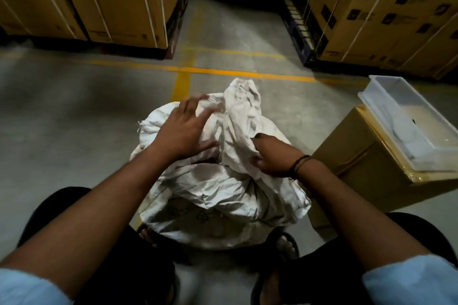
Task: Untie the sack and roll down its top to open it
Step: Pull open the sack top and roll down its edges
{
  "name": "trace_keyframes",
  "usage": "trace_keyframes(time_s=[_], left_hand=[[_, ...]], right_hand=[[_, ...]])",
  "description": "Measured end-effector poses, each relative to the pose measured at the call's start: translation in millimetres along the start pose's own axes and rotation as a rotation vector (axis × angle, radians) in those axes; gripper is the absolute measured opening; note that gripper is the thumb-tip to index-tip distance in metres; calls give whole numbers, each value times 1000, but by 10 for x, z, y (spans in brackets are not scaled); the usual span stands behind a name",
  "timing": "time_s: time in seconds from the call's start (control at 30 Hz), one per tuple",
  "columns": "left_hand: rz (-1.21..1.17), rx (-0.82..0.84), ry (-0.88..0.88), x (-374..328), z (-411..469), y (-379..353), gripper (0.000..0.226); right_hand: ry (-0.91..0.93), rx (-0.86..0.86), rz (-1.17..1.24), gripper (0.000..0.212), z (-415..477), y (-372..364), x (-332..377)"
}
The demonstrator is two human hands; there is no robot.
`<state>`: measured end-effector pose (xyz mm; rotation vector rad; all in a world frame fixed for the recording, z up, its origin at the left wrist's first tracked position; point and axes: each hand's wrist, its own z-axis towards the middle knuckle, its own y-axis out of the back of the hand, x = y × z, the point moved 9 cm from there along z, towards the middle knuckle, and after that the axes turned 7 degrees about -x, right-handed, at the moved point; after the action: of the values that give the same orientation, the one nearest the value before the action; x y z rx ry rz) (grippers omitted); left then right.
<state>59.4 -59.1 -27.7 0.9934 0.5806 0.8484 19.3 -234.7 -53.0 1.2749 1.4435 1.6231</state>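
A white woven sack (218,195) stands on the concrete floor between my knees. Its loose, crumpled top (241,99) rises at the far side, and a dark gap shows at the mouth near the middle. My left hand (184,129) rests on the sack's left upper fabric with the fingers spread and blurred. My right hand (271,155), with dark bands at the wrist, pinches a fold of the sack's top on the right. No tie or string is visible.
A cardboard box (364,158) stands close on the right with a clear plastic tray (406,119) on top. Stacked strapped cartons (104,0) line the back left and back right (386,12). Yellow floor lines (183,82) cross ahead. My feet in sandals flank the sack.
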Motion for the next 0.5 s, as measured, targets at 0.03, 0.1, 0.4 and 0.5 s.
trace_keyframes(time_s=[0.03,0.1,0.4,0.5], left_hand=[[30,-61,23,34,41,40,94],[58,-44,101,169,72,6,115],[-263,242,129,200,56,-295,89],[-52,149,50,35,101,-191,56]], right_hand=[[91,25,3,26,-20,57,47],[221,65,28,20,-89,185,62],[-283,1,-242,85,-108,468,-604],[-227,-225,-111,116,-46,639,-328]])
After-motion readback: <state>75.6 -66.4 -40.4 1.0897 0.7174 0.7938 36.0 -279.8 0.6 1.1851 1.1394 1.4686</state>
